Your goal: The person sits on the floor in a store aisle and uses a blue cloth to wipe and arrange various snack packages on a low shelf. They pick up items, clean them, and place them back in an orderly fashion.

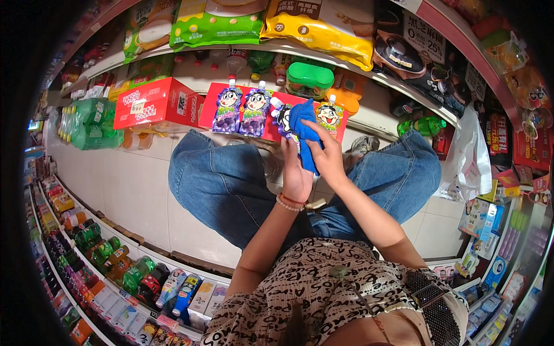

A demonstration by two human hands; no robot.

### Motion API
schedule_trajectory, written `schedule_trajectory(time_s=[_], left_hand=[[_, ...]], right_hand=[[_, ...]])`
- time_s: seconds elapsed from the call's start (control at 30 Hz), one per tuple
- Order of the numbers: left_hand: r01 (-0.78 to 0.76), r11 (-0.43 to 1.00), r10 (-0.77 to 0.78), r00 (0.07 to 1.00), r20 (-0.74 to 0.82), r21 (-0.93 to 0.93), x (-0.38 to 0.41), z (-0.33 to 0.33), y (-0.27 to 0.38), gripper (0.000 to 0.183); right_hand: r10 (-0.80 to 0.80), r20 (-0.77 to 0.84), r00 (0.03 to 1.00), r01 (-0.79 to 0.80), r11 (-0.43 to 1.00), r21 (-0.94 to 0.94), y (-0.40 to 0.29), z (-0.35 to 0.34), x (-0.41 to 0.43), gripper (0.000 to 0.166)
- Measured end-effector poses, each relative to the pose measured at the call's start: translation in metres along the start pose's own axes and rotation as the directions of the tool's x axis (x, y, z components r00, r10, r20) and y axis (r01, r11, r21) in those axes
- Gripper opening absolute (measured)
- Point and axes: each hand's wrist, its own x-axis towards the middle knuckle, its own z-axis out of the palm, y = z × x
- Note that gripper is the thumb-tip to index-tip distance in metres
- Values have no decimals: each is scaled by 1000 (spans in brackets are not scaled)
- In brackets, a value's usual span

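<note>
A blue cloth [306, 129] is wrapped over part of a spouted drink pouch [283, 120]. My left hand [296, 166] holds this pouch from below, partly hidden by the cloth. With its fingers pressed on the cloth, my right hand [326, 151] grips it from the right. Two purple grape pouches, one [227, 108] beside the other [255, 112], lie on a red carton surface [207, 104] to the left. A yellow-green pouch [330, 114] rests at its right end, just beyond my hands.
A red box [147, 106] and green bottles [88, 123] stand at the left. A shelf [242, 51] holding food bags runs above the pouches. A green-lidded container [310, 80] sits behind them. White plastic bag [467, 160] at right; stocked drink shelves [164, 320] at lower left.
</note>
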Motion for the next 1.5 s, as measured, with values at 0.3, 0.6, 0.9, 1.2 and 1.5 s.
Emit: schedule_trajectory(time_s=[0.3,0.6,0.9,1.2,1.5], left_hand=[[37,991,-30,998,-52,130,-2,-14,11,29],[-49,605,53,998,21,795,1,-12,9,36],[-105,354,20,994,104,929,-9,2,7,41],[-128,525,-46,983,178,842,-15,-20,-6,46],[-73,628,-79,984,157,774,-12,-29,6,34]], right_hand=[[29,67,997,-33,998,52,7,-14,-12,41],[318,-83,944,-232,824,517,-8,-12,8,61],[419,-162,893,-290,813,504,7,-19,27,40],[297,-296,908,-128,869,479,19,-27,39,28],[-94,-165,982,32,938,-346,25,-49,44,29]])
